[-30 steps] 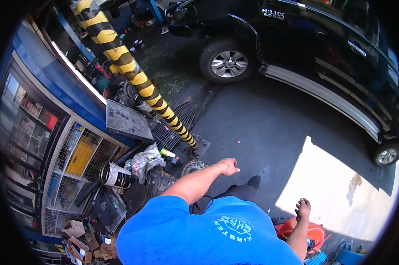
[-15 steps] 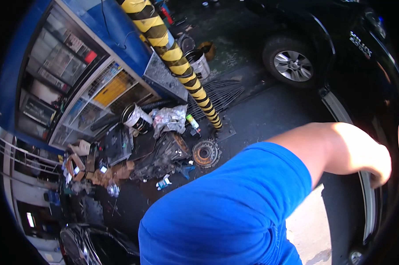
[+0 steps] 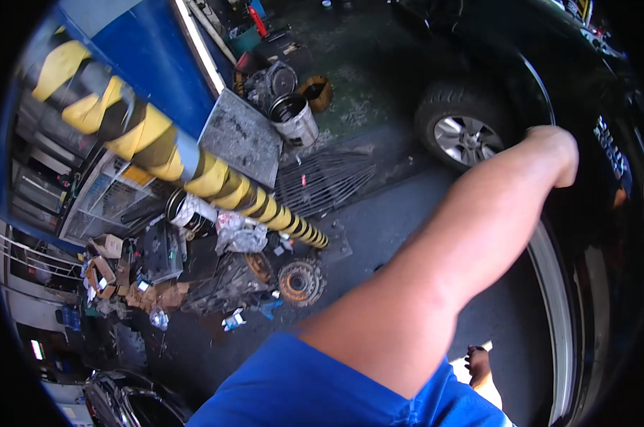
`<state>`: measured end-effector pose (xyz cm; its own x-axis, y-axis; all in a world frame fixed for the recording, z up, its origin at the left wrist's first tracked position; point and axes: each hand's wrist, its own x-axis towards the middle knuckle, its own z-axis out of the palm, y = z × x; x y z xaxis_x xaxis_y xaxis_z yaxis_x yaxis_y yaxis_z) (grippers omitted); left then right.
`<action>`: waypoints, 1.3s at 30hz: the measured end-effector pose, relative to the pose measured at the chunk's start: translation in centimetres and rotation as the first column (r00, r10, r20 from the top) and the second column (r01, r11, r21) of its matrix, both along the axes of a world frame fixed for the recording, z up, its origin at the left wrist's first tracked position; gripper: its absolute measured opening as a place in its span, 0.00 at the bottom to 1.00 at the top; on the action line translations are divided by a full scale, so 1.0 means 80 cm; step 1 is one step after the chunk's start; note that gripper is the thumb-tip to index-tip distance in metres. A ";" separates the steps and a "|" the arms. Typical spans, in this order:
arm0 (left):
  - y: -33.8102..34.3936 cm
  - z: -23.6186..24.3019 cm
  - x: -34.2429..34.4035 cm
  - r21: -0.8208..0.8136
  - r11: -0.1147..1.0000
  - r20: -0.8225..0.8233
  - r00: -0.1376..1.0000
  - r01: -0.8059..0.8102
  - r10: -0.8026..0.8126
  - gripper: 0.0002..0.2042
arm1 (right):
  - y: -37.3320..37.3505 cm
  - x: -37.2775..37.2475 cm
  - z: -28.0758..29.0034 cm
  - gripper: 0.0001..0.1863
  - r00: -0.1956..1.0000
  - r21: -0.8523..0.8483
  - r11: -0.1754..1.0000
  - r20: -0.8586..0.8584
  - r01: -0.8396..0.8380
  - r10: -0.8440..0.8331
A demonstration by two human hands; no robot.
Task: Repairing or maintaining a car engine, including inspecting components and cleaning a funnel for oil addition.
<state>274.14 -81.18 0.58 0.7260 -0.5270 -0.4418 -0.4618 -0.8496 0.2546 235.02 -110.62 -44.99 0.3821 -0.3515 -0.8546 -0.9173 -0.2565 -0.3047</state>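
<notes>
My left arm (image 3: 436, 263), bare below a blue sleeve, reaches across toward the dark vehicle (image 3: 585, 235). At its end my left hand (image 3: 558, 156) bends down at the wrist beside the vehicle's side, above the light side step (image 3: 553, 299). Its fingers are mostly hidden, and I cannot tell whether it touches the bodywork. Low down, past my blue shirt (image 3: 300, 384), my right hand (image 3: 478, 363) shows small with its fingers curled. Whatever it may hold cannot be made out.
A yellow-and-black striped post (image 3: 194, 160) slants across the left. Near its foot lie a round clutch part (image 3: 302, 283), a floor grate (image 3: 329, 181) and cardboard scraps (image 3: 158, 293). Behind stand a white bucket (image 3: 297, 128) and a metal-topped bench (image 3: 243, 139). The vehicle's front wheel (image 3: 468, 135) is ahead.
My left arm has straightened and its hand has moved forward along the vehicle toward the front wheel. My view has shifted, the striped post looms larger, and my right hand has come into sight.
</notes>
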 end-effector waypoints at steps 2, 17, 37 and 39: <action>0.080 -0.053 0.036 -0.363 0.909 0.042 0.971 -0.205 0.236 0.13 | 0.029 0.063 -0.001 0.15 0.994 -0.018 0.995 -0.052 0.094 -0.095; 0.582 -0.461 0.247 -0.084 0.477 -0.376 0.471 -0.875 0.798 0.32 | 0.278 0.758 -0.007 0.19 0.949 -0.056 0.956 0.122 -0.287 0.292; 1.034 -0.467 0.655 0.440 -0.094 -0.490 -0.326 -0.893 0.809 0.16 | 1.040 1.683 0.063 0.30 0.352 -0.198 0.417 0.296 -0.887 0.888; 1.151 -0.514 0.652 0.157 0.239 -0.467 0.141 -0.958 0.873 0.17 | 1.133 1.749 0.083 0.31 0.079 -0.283 0.158 0.269 -0.946 0.960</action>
<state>326.32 10.89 -40.55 0.4979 0.3198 -0.8061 0.8122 -0.4977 0.3043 374.97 -19.97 -38.35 0.6314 0.5100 -0.5841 0.2657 -0.8500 -0.4549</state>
